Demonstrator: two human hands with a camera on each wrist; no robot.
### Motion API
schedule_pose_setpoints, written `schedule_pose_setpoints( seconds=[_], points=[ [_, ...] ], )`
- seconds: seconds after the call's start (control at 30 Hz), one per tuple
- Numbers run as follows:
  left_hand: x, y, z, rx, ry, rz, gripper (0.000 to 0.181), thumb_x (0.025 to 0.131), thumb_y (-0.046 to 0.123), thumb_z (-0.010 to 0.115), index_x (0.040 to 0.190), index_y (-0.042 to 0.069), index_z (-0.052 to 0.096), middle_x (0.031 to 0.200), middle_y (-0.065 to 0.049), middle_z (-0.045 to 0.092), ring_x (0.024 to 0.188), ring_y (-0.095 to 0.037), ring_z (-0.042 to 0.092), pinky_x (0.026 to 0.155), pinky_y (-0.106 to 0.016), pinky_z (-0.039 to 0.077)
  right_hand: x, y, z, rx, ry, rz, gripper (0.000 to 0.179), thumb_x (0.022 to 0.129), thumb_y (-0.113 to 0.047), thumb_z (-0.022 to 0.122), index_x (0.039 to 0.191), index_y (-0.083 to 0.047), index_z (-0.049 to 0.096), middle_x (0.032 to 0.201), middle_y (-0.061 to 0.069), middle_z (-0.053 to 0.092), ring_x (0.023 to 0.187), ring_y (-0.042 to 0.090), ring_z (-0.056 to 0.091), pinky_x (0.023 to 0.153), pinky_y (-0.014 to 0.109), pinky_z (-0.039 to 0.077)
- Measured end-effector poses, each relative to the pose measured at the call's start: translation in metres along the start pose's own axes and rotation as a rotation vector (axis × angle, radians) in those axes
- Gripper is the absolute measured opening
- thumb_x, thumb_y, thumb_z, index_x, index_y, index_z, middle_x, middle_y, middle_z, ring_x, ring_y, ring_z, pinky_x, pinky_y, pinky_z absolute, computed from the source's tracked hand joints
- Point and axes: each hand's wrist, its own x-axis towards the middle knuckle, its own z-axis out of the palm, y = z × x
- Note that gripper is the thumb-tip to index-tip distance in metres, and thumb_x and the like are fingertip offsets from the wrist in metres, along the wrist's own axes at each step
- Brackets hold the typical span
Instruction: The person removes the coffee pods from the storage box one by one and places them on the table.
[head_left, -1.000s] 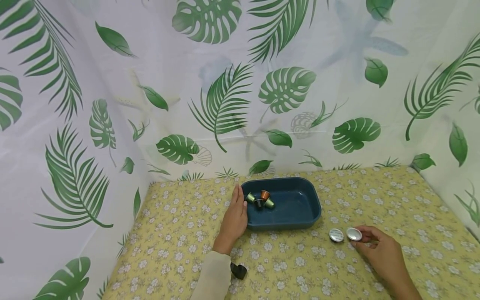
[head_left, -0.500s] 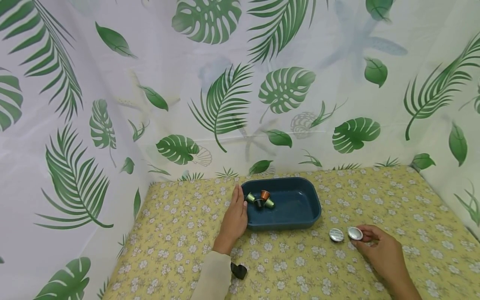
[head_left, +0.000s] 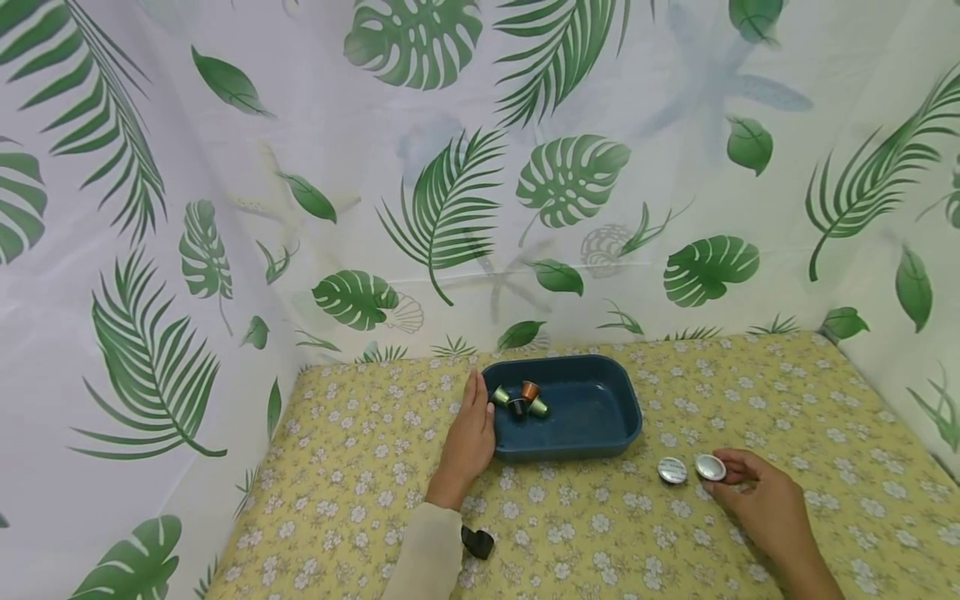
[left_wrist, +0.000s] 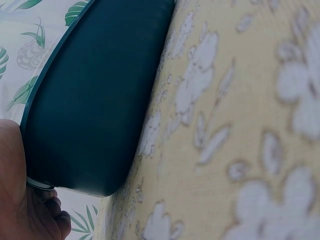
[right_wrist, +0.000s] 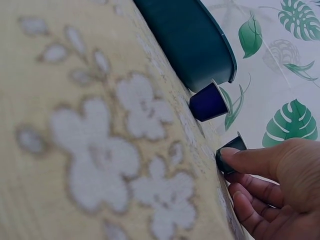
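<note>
Right hand (head_left: 768, 500), lower right of head view, pinches a dark green capsule (head_left: 710, 467), foil up. Blue-purple capsule (head_left: 672, 471) stands just left, apart, right hand nearer. Blue tray (head_left: 592, 423) lies up-left, centre, long axis side to side. Left hand (head_left: 467, 433), fingers extended, against its left end. Inside, left end: orange capsule (head_left: 530, 389), black capsule (head_left: 517, 408), two green capsules (head_left: 539, 407).

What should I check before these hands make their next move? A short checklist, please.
1. Right hand grips the dark green capsule: ok, thumb and fingers pinch it.
2. Capsule lifted off the tablecloth: cannot tell.
3. Blue tray steadied: ok, left hand rests against its left end.
4. Room inside: ok, four capsules lie at the left, leaving space at the right.
5. Direct low path to the tray: probably not ok, the purple capsule stands between.
</note>
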Motion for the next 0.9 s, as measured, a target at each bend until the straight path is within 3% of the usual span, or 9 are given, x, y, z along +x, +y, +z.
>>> schedule_pose_setpoints(
  seconds=[0.23, 0.43, 0.57, 0.7, 0.77, 0.9],
  points=[
    [-0.001, -0.003, 0.000, -0.010, -0.002, 0.000, 0.057, 0.114, 0.026, 0.030, 0.164, 0.008, 0.007, 0.169, 0.003, -0.009, 0.155, -0.023, 0.014, 0.117, -0.048, 0.031, 0.000, -0.004, -0.004, -0.018, -0.058, 0.023, 0.063, 0.081, -0.024, 0.088, 0.135, -0.003, 0.062, 0.107, 0.012, 0.073, 0.087, 0.010, 0.064, 0.066, 0.024, 0.052],
    [0.000, -0.003, 0.000, -0.010, -0.006, 0.005, 0.058, 0.114, 0.027, 0.029, 0.164, 0.013, 0.002, 0.169, 0.004, -0.010, 0.155, -0.022, 0.013, 0.118, -0.047, 0.030, 0.000, -0.009, -0.014, -0.052, -0.116, -0.021, 0.068, 0.085, -0.021, 0.084, 0.140, 0.006, 0.054, 0.116, 0.022, 0.070, 0.098, 0.034, 0.069, 0.072, 0.038, 0.059],
    [0.001, -0.004, 0.000, -0.016, 0.002, 0.015, 0.057, 0.114, 0.026, 0.029, 0.164, 0.011, 0.004, 0.170, 0.002, -0.009, 0.155, -0.024, 0.014, 0.118, -0.048, 0.030, -0.001, -0.013, -0.019, -0.075, -0.132, -0.040, 0.067, 0.087, -0.017, 0.081, 0.140, 0.010, 0.051, 0.118, 0.027, 0.067, 0.101, 0.041, 0.067, 0.073, 0.041, 0.059],
    [0.002, -0.005, 0.002, -0.012, -0.002, 0.020, 0.057, 0.114, 0.026, 0.029, 0.164, 0.008, 0.005, 0.170, 0.001, -0.009, 0.155, -0.025, 0.015, 0.117, -0.049, 0.032, -0.004, -0.018, -0.024, -0.101, -0.108, -0.061, 0.061, 0.089, -0.014, 0.079, 0.138, 0.012, 0.052, 0.114, 0.028, 0.068, 0.098, 0.042, 0.068, 0.072, 0.042, 0.059],
    [0.002, -0.005, 0.002, -0.010, -0.005, 0.020, 0.057, 0.114, 0.025, 0.029, 0.164, 0.008, 0.006, 0.170, 0.001, -0.009, 0.154, -0.025, 0.015, 0.116, -0.049, 0.032, -0.006, -0.021, -0.025, -0.122, -0.058, -0.097, 0.054, 0.089, -0.011, 0.077, 0.134, 0.012, 0.056, 0.109, 0.026, 0.070, 0.093, 0.040, 0.069, 0.069, 0.040, 0.059],
    [0.003, -0.005, 0.001, -0.008, 0.003, 0.022, 0.057, 0.114, 0.025, 0.030, 0.164, 0.006, 0.007, 0.170, 0.001, -0.009, 0.154, -0.025, 0.015, 0.117, -0.049, 0.032, -0.008, -0.030, -0.025, -0.120, 0.066, -0.104, 0.042, 0.093, -0.012, 0.072, 0.128, 0.010, 0.062, 0.103, 0.022, 0.072, 0.082, 0.025, 0.069, 0.062, 0.024, 0.056]
  ],
)
